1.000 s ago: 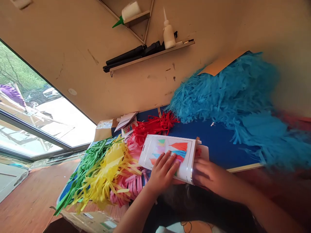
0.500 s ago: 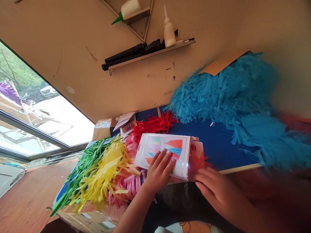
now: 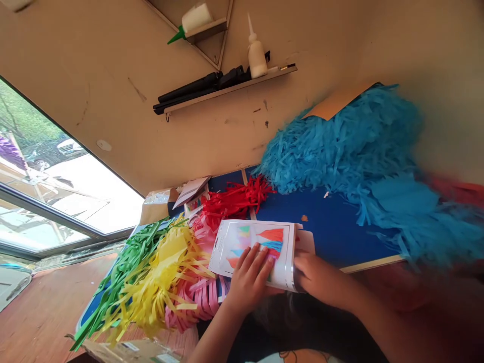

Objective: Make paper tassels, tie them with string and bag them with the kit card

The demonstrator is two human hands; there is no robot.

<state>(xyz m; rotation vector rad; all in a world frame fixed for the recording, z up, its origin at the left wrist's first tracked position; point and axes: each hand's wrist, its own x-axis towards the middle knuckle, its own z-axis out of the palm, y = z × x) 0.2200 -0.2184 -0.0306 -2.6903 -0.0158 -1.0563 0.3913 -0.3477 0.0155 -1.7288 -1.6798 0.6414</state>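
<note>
A white packet [image 3: 242, 239] printed with coloured tassels lies at the near edge of a blue board [image 3: 325, 227]. My left hand [image 3: 251, 275] rests flat on its front with fingers stretched out, pinning it down. My right hand [image 3: 315, 277] is at the packet's right, open end, with its fingertips tucked inside the clear flap; what they grip is hidden. A sliver of red paper [image 3: 298, 238] shows at that opening.
Fringed paper lies in piles: green [image 3: 124, 267], yellow [image 3: 166, 272], pink [image 3: 200, 295], red [image 3: 230, 201], and a big blue heap [image 3: 348, 146] at the right. A small cardboard box [image 3: 157, 204] sits by the window. A wall shelf [image 3: 227, 85] carries a glue bottle [image 3: 256, 53].
My right hand drew back from the packet's open end with red paper showing, then came in again, fingers into the opening. The left hand stayed pressed on the packet.
</note>
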